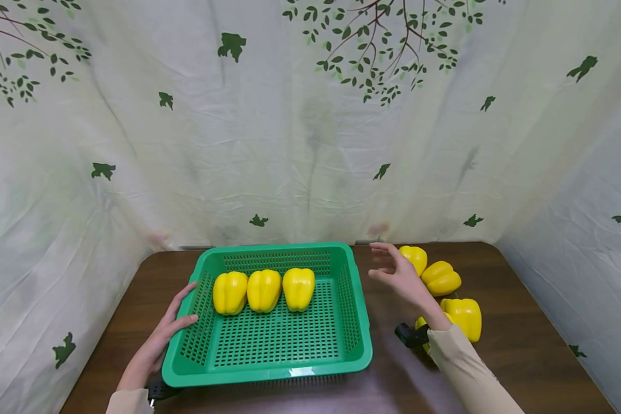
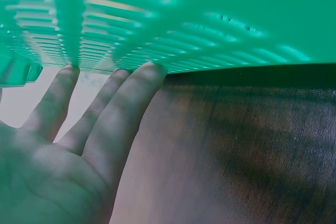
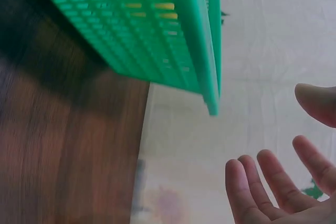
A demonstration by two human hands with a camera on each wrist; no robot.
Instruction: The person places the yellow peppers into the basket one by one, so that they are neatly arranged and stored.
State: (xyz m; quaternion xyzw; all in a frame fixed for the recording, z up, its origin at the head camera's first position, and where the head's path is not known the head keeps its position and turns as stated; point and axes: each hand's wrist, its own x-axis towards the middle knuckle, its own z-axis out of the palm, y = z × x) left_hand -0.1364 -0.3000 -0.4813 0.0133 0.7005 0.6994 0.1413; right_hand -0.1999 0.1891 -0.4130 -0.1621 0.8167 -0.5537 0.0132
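Observation:
A green plastic basket (image 1: 284,376) with slotted walls sits on the table, holding a row of three yellow bell peppers (image 1: 264,290) along its far half. At its left side, my left hand (image 1: 157,339) grips the rim, thumb and a finger over the edge. Its other fingers (image 2: 118,111) reach against the outer slotted wall in the left wrist view. My right hand (image 1: 406,282) is raised in the air right of the basket, fingers spread and nothing between them. Just beyond and beneath it lie more yellow bell peppers (image 1: 441,279), partly hidden by the hand and forearm.
Brown wooden table (image 1: 517,345) under everything, its far edge meeting a hanging white curtain (image 1: 290,144) printed with leaves. A black wrist camera (image 1: 411,335) on the right arm overlaps one pepper in the head view.

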